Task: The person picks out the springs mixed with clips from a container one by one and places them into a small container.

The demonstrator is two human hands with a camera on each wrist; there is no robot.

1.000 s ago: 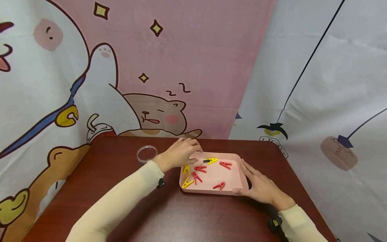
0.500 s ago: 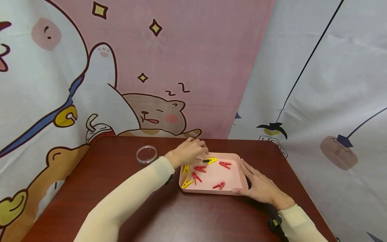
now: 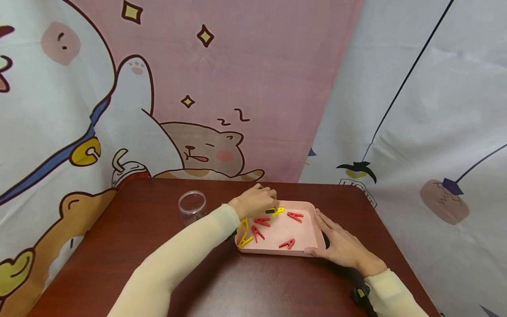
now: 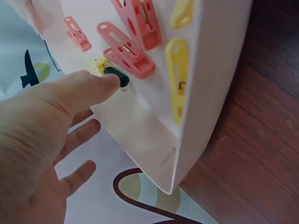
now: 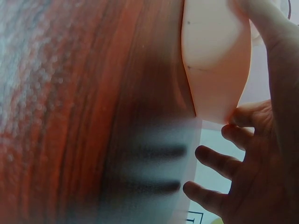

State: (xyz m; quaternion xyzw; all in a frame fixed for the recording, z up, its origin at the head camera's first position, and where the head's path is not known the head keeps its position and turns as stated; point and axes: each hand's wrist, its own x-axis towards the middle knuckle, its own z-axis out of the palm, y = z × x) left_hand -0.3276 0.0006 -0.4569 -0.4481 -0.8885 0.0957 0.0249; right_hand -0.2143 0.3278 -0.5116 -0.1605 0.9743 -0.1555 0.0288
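Note:
A shallow pink tray point(image 3: 305, 231) holds several red clothespins point(image 3: 295, 216) and a few yellow clothespins point(image 3: 245, 240). At its far side lies one yellow clothespin point(image 3: 279, 211) beside a black coiled piece point(image 3: 270, 211), which looks like a spring in the left wrist view; I cannot tell whether they are joined. Over the far rim reaches my left hand point(image 3: 255, 203), its thumb near or against the black coil, its other visible fingers extended beyond the wall. My right hand point(image 3: 346, 246) holds the tray's right end, thumb at the near corner and forefinger at the far corner.
Left of the tray stands a clear round container point(image 3: 182, 213), partly hidden by the left sleeve. The dark wooden table point(image 3: 245, 286) ends at the back against a patterned cloth point(image 3: 277, 110).
My left hand has moved right along the tray's far edge, up to the black coil and yellow clothespin. My right hand stays at the tray's right end.

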